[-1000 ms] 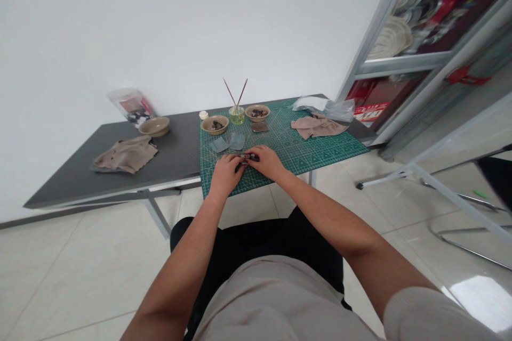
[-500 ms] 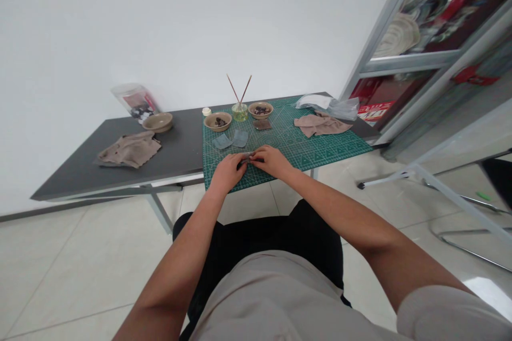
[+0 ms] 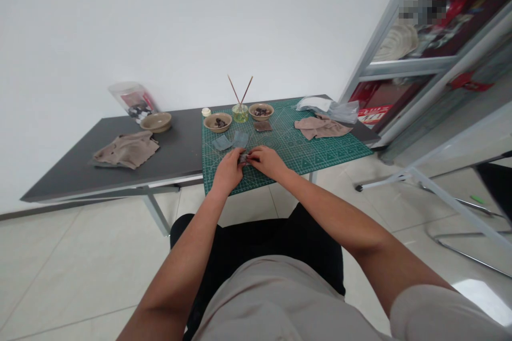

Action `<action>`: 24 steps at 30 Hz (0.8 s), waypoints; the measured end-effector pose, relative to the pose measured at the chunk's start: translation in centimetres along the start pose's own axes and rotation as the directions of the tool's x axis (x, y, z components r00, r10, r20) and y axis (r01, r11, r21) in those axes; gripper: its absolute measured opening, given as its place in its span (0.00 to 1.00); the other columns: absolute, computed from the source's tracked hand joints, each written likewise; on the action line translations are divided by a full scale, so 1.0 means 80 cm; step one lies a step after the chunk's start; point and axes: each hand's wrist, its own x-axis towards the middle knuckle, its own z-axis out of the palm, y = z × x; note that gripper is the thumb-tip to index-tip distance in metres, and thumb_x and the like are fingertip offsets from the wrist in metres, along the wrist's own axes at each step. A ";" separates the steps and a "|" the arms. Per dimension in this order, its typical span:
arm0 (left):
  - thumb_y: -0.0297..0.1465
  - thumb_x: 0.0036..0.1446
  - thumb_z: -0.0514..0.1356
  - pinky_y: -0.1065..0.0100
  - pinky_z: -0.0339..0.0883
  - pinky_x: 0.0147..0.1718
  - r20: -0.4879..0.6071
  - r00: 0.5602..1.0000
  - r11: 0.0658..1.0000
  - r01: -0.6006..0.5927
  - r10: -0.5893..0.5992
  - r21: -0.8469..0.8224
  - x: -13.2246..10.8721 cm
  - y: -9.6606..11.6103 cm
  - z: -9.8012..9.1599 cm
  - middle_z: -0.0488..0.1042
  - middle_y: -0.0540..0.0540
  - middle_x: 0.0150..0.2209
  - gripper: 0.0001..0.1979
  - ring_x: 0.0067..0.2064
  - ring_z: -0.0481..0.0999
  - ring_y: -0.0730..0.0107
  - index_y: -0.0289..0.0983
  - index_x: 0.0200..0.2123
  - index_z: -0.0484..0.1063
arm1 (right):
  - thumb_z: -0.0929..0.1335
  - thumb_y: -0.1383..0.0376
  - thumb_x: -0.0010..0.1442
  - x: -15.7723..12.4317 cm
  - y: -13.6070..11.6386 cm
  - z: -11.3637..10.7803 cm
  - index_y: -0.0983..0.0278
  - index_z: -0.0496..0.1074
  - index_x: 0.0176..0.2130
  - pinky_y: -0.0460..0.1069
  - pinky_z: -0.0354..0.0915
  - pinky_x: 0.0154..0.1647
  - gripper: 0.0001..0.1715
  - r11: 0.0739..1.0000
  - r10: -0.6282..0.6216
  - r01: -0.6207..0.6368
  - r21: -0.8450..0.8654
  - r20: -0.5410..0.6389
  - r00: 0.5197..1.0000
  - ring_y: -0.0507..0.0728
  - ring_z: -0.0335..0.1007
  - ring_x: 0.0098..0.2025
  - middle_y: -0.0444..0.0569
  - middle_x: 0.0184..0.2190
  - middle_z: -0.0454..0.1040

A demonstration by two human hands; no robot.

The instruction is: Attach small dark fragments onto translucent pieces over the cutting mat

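Note:
Near the front edge of the green cutting mat (image 3: 292, 157), my left hand (image 3: 228, 172) is closed on a small grey piece (image 3: 244, 158) that looks thin and soft. Its kind I cannot make out, as fingers cover most of it. The fingertips of my right hand (image 3: 267, 162) are pinched together at the right end of the same piece. Just beyond my hands lie two pale grey-blue squares (image 3: 240, 139), and a brown square (image 3: 263, 126) lies farther back on the mat.
Two bowls (image 3: 218, 122) with dark bits flank a glass jar (image 3: 240, 113) of yellowish liquid holding two thin sticks. A brown cloth (image 3: 322, 127) and plastic bag (image 3: 328, 108) lie right. Leftward are another cloth (image 3: 127, 150), a bowl (image 3: 157, 122) and a clear container (image 3: 133, 101).
My left hand has turned, its fingers now higher around the grey piece. My right fingertips have shifted slightly left against it. The objects on the table stay in place.

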 end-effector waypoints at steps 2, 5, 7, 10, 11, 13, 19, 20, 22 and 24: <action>0.23 0.57 0.54 0.56 0.67 0.49 0.010 1.000 1.000 -0.016 0.016 0.027 0.000 0.000 0.000 0.75 0.40 0.48 0.18 0.49 0.73 0.55 0.39 0.51 0.68 | 0.69 0.65 0.61 -0.003 0.000 0.000 0.62 0.80 0.37 0.53 0.63 0.52 0.08 1.000 0.002 -0.002 0.003 0.002 1.000 0.57 0.70 0.47 0.52 0.42 0.77; 0.22 0.57 0.53 0.55 0.67 0.49 0.023 0.999 0.998 -0.037 0.036 0.047 0.000 0.001 0.000 0.75 0.40 0.48 0.19 0.48 0.72 0.54 0.38 0.51 0.68 | 0.69 0.65 0.61 -0.010 0.000 -0.001 0.63 0.80 0.36 0.53 0.63 0.52 0.08 1.000 0.027 -0.028 -0.008 -0.020 0.999 0.57 0.70 0.47 0.52 0.42 0.77; 0.22 0.57 0.52 0.55 0.67 0.49 0.030 0.999 0.998 -0.043 0.041 0.042 0.000 0.001 0.000 0.75 0.40 0.49 0.20 0.48 0.71 0.54 0.38 0.53 0.68 | 0.69 0.65 0.61 -0.011 -0.001 0.000 0.63 0.80 0.37 0.52 0.63 0.52 0.08 1.000 0.008 -0.008 -0.002 -0.010 1.000 0.57 0.70 0.47 0.52 0.42 0.76; 0.22 0.57 0.51 0.55 0.66 0.50 0.038 0.998 0.998 -0.046 0.044 0.041 0.001 -0.001 0.000 0.74 0.41 0.50 0.22 0.49 0.71 0.55 0.38 0.54 0.68 | 0.69 0.66 0.61 -0.009 -0.003 0.002 0.62 0.80 0.37 0.53 0.63 0.52 0.08 1.000 0.008 -0.008 0.006 -0.006 1.000 0.57 0.70 0.47 0.52 0.42 0.76; 0.22 0.57 0.51 0.55 0.66 0.51 0.039 0.998 0.998 -0.045 0.044 0.043 0.001 -0.001 0.000 0.74 0.41 0.51 0.22 0.49 0.71 0.55 0.39 0.55 0.67 | 0.69 0.66 0.61 -0.007 -0.004 0.002 0.63 0.80 0.36 0.53 0.63 0.52 0.07 1.000 0.023 -0.023 0.000 -0.013 1.000 0.57 0.70 0.47 0.52 0.42 0.76; 0.22 0.58 0.51 0.56 0.66 0.51 0.042 0.998 0.997 -0.050 0.048 0.051 0.001 -0.001 0.000 0.74 0.41 0.51 0.21 0.49 0.70 0.56 0.38 0.55 0.68 | 0.69 0.66 0.60 -0.004 -0.005 0.001 0.63 0.79 0.34 0.53 0.63 0.51 0.07 0.999 0.033 -0.034 -0.013 -0.008 0.999 0.57 0.70 0.46 0.52 0.41 0.76; 0.29 0.61 0.53 0.55 0.65 0.48 0.050 0.994 0.988 -0.105 0.099 0.114 0.002 0.000 -0.001 0.74 0.39 0.46 0.17 0.47 0.70 0.55 0.37 0.52 0.71 | 0.70 0.66 0.60 -0.004 -0.008 0.004 0.63 0.76 0.39 0.54 0.61 0.52 0.06 1.000 0.000 0.000 -0.017 -0.016 1.000 0.58 0.68 0.47 0.50 0.40 0.77; 0.29 0.61 0.53 0.55 0.65 0.47 0.056 0.993 0.986 -0.108 0.101 0.131 0.003 0.000 -0.001 0.74 0.39 0.45 0.17 0.46 0.69 0.55 0.37 0.52 0.72 | 0.69 0.65 0.60 -0.006 -0.008 0.005 0.63 0.75 0.42 0.54 0.61 0.52 0.08 1.000 0.021 -0.021 -0.022 -0.036 0.999 0.58 0.67 0.48 0.51 0.41 0.77; 0.30 0.62 0.53 0.56 0.65 0.46 0.071 0.992 0.982 -0.112 0.102 0.154 0.005 -0.002 -0.001 0.73 0.40 0.44 0.15 0.45 0.69 0.56 0.38 0.50 0.73 | 0.70 0.63 0.59 -0.009 -0.007 0.005 0.65 0.73 0.46 0.54 0.60 0.52 0.15 0.998 0.062 -0.064 -0.025 -0.072 0.996 0.59 0.66 0.49 0.53 0.44 0.75; 0.31 0.62 0.54 0.56 0.65 0.46 0.080 0.991 0.980 -0.122 0.110 0.159 0.007 -0.003 -0.001 0.73 0.40 0.44 0.14 0.45 0.69 0.56 0.38 0.48 0.74 | 0.71 0.62 0.58 -0.011 -0.004 0.003 0.66 0.70 0.50 0.55 0.60 0.53 0.21 0.997 0.076 -0.077 -0.019 -0.079 0.994 0.60 0.65 0.50 0.55 0.46 0.74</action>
